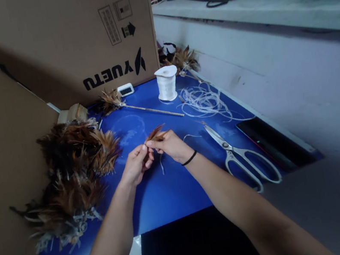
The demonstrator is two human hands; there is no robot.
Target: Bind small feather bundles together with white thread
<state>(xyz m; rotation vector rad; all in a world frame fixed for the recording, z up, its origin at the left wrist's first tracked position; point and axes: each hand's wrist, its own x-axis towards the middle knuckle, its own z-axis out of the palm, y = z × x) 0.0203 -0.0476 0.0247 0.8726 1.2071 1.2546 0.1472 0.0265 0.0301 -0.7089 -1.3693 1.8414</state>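
Note:
Above the blue table (168,193), my two hands meet around a small bunch of brown feathers (157,134). The fingers of my left hand (136,161) are closed at the lower end of the bunch. My right hand (169,145), with a black band at its wrist, pinches the bunch from the other side, and the feather tips stick out past its thumb. A short bit of pale ribbon (162,165) hangs just below the hands. Right of them lie large silver scissors (232,149) with the blades slightly apart. Large piles of feathers (79,151) spread along the left.
Behind stand a white spool (167,84), a loose tangle of ribbon (203,101), a feathered stick (152,110) and a small digital display (125,90). A dark phone (266,141) lies at the right edge. A cardboard box (54,42) closes off the back; black scissors (217,0) rest on a ledge.

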